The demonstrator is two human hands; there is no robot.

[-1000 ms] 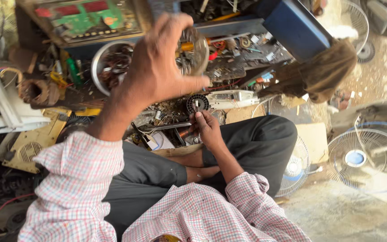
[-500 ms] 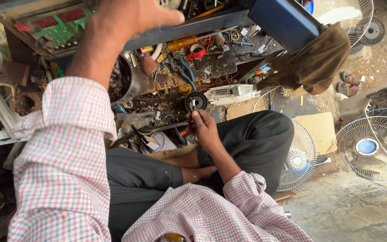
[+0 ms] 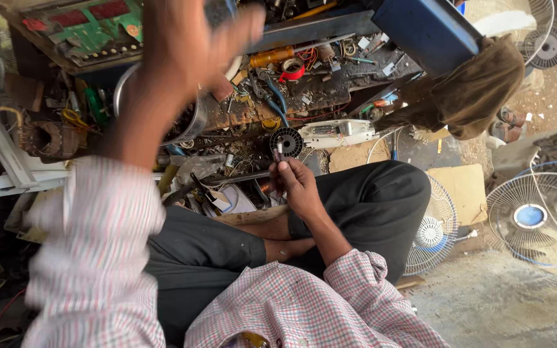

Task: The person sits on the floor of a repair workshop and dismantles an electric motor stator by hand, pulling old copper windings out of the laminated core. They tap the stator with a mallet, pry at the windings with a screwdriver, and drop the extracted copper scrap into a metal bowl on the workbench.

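Your left hand (image 3: pixel 188 48) swung lower across the green circuit board (image 3: pixel 82 26), blurred, grip unreadable, your right hand (image 3: pixel 294 180) pinching a small white-tipped part (image 3: pixel 279 149) beside the black rotor disc (image 3: pixel 287 141), above your knee.

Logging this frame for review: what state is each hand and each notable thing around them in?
Left hand: raised, blurred, grip unclear.
Right hand: closed on small white-tipped part.
Round black slotted disc: lying flat among clutter.
White wire fan guard with blue hub: lying on ground.
Brown cloth: draped, crumpled.
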